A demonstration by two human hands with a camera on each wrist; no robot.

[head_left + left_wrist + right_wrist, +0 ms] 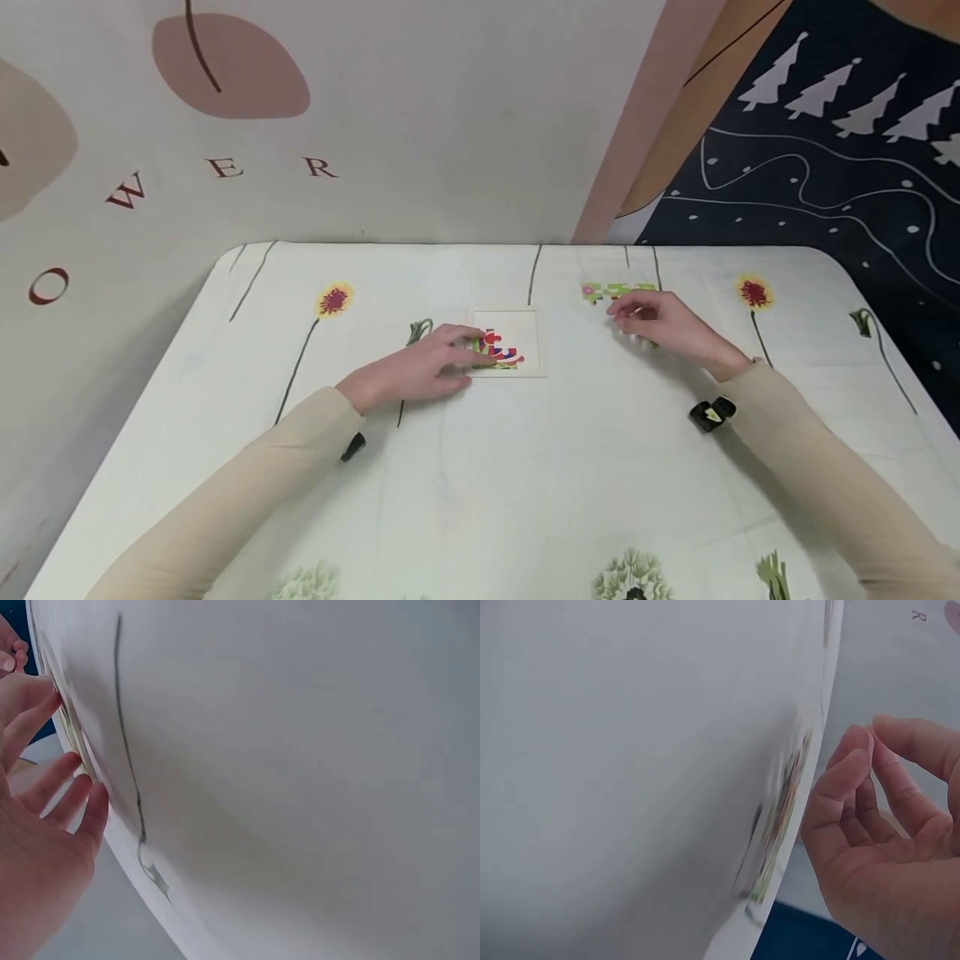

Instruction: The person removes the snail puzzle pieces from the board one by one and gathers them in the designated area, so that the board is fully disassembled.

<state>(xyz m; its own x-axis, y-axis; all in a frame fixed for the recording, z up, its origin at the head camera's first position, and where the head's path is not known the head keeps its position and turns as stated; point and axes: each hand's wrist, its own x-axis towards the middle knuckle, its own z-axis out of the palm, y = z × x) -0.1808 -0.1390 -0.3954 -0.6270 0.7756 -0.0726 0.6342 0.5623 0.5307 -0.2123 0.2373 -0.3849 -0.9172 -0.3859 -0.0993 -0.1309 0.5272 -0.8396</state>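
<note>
A square, pale puzzle board [531, 335] lies on the table with several colourful jigsaw pieces [512, 356] fitted along its left and lower parts. My left hand [431, 364] reaches over its left side with fingers mostly straight, fingertips on the pieces and frame; it partly covers them. In the left wrist view, the fingers of the left hand [52, 795] meet the board's edge. Over a group of loose green jigsaw pieces [596, 291] at the right is my right hand [667, 323]. The right wrist view shows the right hand [885, 817] with curled fingers, thumb and fingertip meeting; no piece is visible between them.
A white tablecloth [495, 483] printed with flowers and stems covers the table. A pale wall hanging [450, 150] stands behind the far edge, with a dark tree-patterned cloth [825, 167] at the right. Small black devices sit at both wrists.
</note>
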